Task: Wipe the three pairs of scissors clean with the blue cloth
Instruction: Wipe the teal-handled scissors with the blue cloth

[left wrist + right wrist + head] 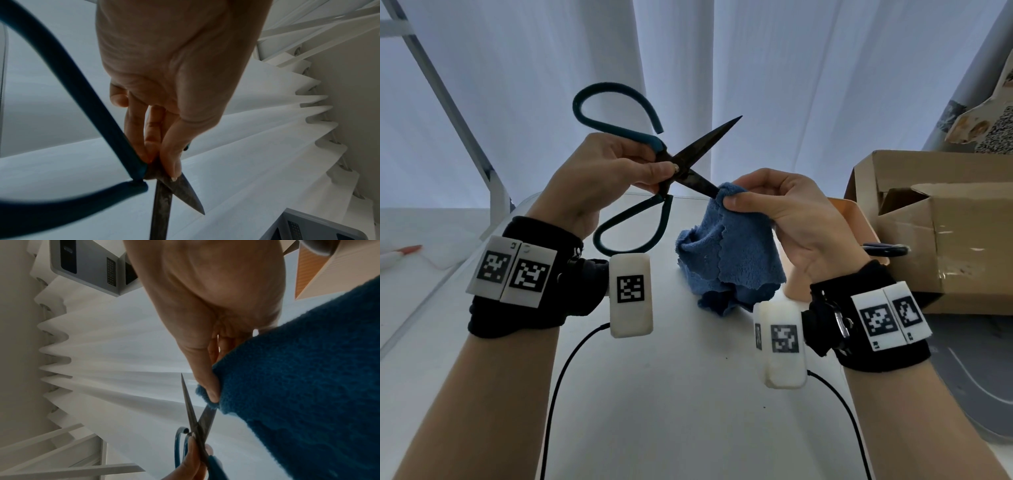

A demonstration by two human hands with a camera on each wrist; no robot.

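The left hand point(599, 171) holds the scissors point(678, 164) in the air above the worktop point(654, 394), thumb and fingers pinching them at the pivot, where the teal handles meet the dark blades. The scissors are open. One blade points toward 1 o'clock and is free; the other points toward 4 o'clock and its tip goes into the cloth point(729, 253). One handle loop stands up toward 11 o'clock from the pivot, the other hangs down toward 7 o'clock.

The right hand point(791, 212) pinches the top of the blue cloth between thumb and fingers, around the tip of the lower blade. The rest of the cloth hangs down from the pinch in loose folds, and its lower edge seems to touch the worktop, just between the two wrists.

In the left wrist view the fingers point(170, 146) press the blades from both sides near the pivot, and the teal handle point(68, 91) goes away toward 11 o'clock. In the right wrist view the thumb point(207, 382) presses the cloth point(298, 386) on the blade, and the free blade goes up just beside it.

At 3 o'clock from the right hand, a second pair of scissors point(883, 249) with a black handle shows behind the wrist; only a part of it is visible. Behind it stands an open cardboard box point(945, 233). At the left edge, at 9 o'clock, lies a pen point(400, 253) with an orange tip. A white curtain point(791, 85) hangs at the back.
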